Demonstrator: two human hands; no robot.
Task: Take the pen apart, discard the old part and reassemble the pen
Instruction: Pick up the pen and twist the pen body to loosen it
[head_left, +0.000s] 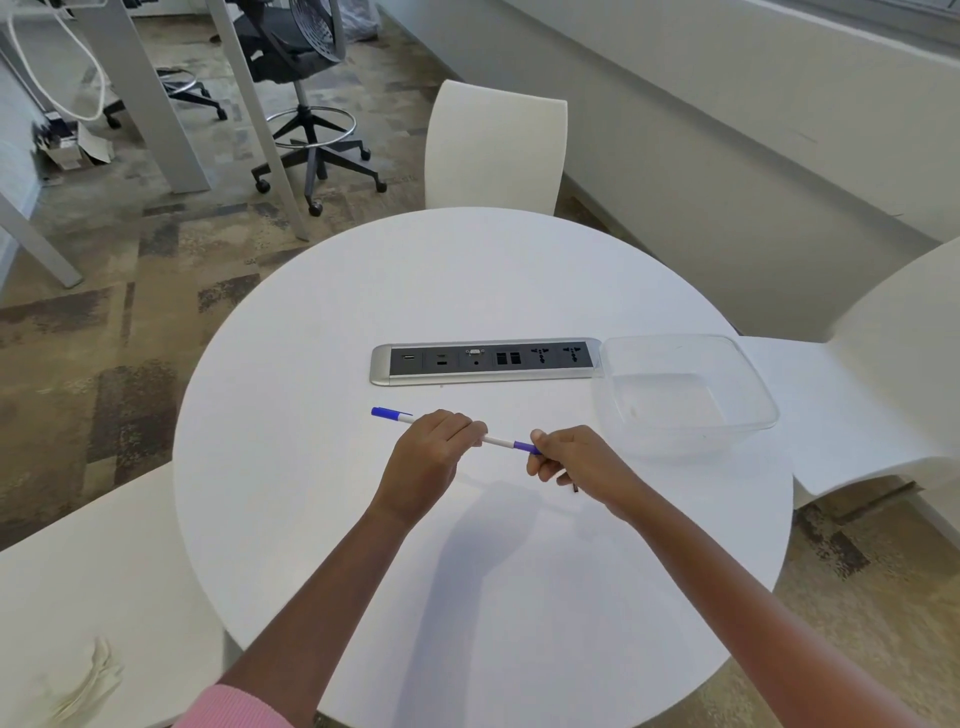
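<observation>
Both hands are gripping the white plastic pen with blue ends (500, 442), just starting disassembly.
My left hand (431, 457) is pinching its barrel, my right hand (571, 460) pinching one blue end, nearer me than the silver socket strip (488, 362); nothing is discarded yet.

The slim white plastic pen with blue ends (496, 441) was held just above the round white table, near its centre, lying almost level. Its long axis ran from ten o'clock to four o'clock. The blue cap end pointed to ten o'clock and stuck out free; the blue section at the four o'clock end was partly hidden in a closed grip. The pen looked fully assembled
</observation>
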